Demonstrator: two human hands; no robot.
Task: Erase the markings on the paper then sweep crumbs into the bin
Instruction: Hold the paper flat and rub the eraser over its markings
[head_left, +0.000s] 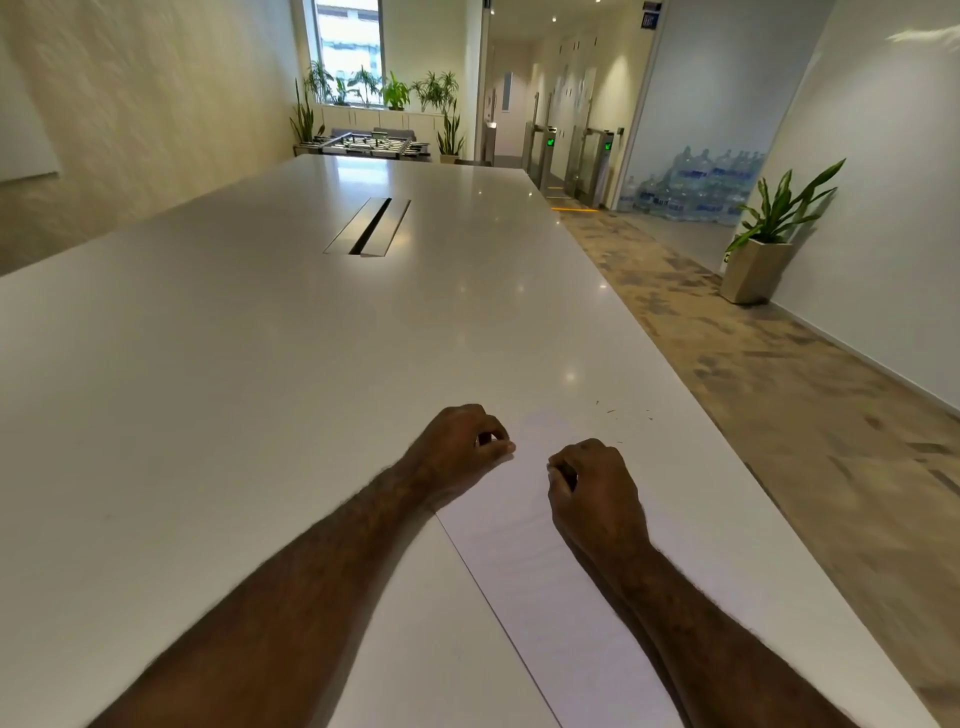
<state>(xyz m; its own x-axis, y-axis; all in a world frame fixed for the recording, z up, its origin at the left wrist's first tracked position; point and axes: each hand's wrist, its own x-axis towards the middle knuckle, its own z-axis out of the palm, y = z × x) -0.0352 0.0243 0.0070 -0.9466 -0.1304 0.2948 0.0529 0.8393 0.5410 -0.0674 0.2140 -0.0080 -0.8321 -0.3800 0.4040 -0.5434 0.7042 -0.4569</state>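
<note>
Paper (524, 561) lies along the desk's (208, 364) right edge, its long axis running away from me, both my hands resting on its far half. My left hand (457, 447) sits at the sheet's left edge, fingers curled with thumb and forefinger pinched; whether they hold anything I cannot tell. My right hand (595, 488) is curled too, perhaps round an eraser, but that is hidden. Crumbs (621, 411) lie scattered beyond the paper, ahead and right of the right hand, which I judge the nearer one. No bin shows
</note>
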